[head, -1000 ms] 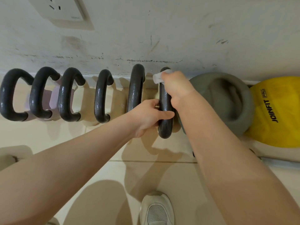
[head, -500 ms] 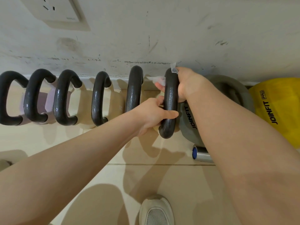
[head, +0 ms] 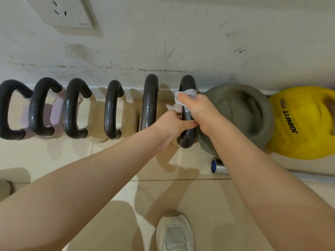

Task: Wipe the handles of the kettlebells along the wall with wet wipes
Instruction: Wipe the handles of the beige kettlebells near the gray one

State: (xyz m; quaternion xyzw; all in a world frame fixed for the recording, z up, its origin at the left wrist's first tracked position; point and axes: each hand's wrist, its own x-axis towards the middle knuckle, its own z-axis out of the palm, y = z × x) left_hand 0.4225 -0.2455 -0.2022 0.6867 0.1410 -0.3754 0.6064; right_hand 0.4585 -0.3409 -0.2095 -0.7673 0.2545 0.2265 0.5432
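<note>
Since earlier frame, right hand (head: 199,109) with wet wipe (head: 188,93) shifted from handle top toward its middle. Five dark handles (head: 72,109) stand in row along wall (head: 199,33). Left hand (head: 174,124) curls round sixth handle (head: 187,136), steadying it. Right hand grips wipe wrapped round same handle. Grey kettlebell (head: 253,113) next, then yellow kettlebell (head: 299,124).

wall socket (head: 67,11), scuffed white wall (head: 217,33), white sneaker (head: 175,232), tiled floor (head: 199,205)
</note>
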